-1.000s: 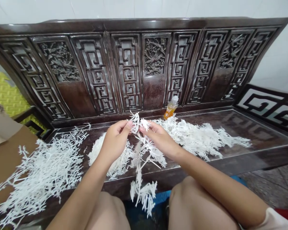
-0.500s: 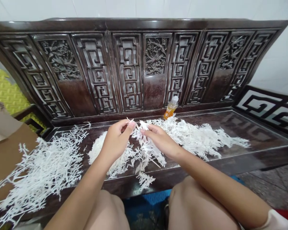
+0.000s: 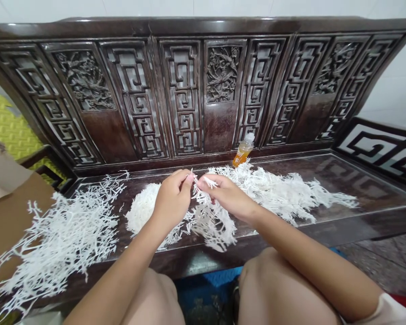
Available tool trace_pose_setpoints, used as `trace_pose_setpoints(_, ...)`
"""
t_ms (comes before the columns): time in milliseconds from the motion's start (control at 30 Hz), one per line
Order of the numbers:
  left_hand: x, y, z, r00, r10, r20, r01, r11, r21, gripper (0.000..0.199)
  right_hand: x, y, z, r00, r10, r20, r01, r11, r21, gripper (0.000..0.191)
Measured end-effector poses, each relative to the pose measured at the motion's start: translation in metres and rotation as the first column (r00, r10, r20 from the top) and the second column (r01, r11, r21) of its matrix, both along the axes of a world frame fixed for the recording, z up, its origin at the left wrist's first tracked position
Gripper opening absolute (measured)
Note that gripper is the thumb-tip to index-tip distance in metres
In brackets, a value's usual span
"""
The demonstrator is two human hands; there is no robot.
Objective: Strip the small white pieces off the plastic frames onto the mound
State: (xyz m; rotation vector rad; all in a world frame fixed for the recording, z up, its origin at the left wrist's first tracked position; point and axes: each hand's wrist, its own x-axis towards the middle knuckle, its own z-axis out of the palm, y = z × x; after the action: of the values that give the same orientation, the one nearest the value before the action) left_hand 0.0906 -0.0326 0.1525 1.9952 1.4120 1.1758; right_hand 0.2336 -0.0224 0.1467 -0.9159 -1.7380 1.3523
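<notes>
White branching sprig [image 3: 211, 223] pinched at top by left hand [image 3: 173, 197] and right hand [image 3: 227, 196] — held over dark carved bench seat [image 3: 365, 180], white sprig heaps [image 3: 274, 192] lying either side.

The fingertips of the left hand [image 3: 173, 198] and right hand [image 3: 228, 196] meet over a white sprig [image 3: 203, 182], too fine to show exactly what they pinch. The orange bottle's [image 3: 243, 150] label is too small to read, and its base is hidden behind sprigs near the surface's [image 3: 196, 262] back edge. A brown cardboard sheet [image 3: 15, 216] and more sprigs [image 3: 54, 243] run off the left edge of the picture.
</notes>
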Motion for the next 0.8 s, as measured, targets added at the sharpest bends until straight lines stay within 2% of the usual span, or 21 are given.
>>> trace_pose_setpoints(100,0.002,0.000,-0.002,0.986,-0.023,0.168,0.030,0.999,-0.038,0.024,0.000,0.001,0.002,1.000,0.008,-0.009,-0.008,1.000,0.027,0.033)
trace_pose_setpoints(200,0.004,-0.001,-0.004,0.925,-0.036,0.378,0.071,0.994,-0.080,0.024,0.000,0.001,0.003,0.997,0.046,-0.063,-0.042,0.997,0.059,0.032)
trace_pose_setpoints(300,0.008,-0.003,-0.003,0.820,-0.036,0.571,0.114,0.988,-0.102,0.024,-0.002,0.004,0.000,0.985,0.099,-0.144,-0.092,0.994,0.051,0.030)
trace_pose_setpoints(433,0.015,-0.008,0.004,0.633,-0.009,0.774,0.225,0.959,-0.174,0.023,-0.005,0.009,-0.005,0.951,0.162,-0.262,-0.179,0.983,-0.044,0.031)
trace_pose_setpoints(500,0.018,-0.013,0.009,0.571,0.027,0.820,0.268,0.938,-0.218,0.021,-0.006,0.009,-0.006,0.933,0.187,-0.307,-0.224,0.970,-0.091,0.032)
trace_pose_setpoints(633,0.022,-0.025,0.015,0.525,0.012,0.851,0.314,0.927,-0.207,0.018,-0.006,0.006,-0.003,0.896,0.238,-0.374,-0.297,0.949,-0.106,0.034)
trace_pose_setpoints(700,0.023,-0.031,0.017,0.516,-0.008,0.857,0.321,0.929,-0.185,0.018,-0.006,0.004,-0.001,0.871,0.270,-0.410,-0.338,0.936,-0.101,0.034)
trace_pose_setpoints(800,0.026,-0.036,0.018,0.551,-0.003,0.834,0.289,0.939,-0.188,0.019,-0.004,0.002,0.001,0.854,0.287,-0.434,-0.368,0.922,-0.116,0.035)
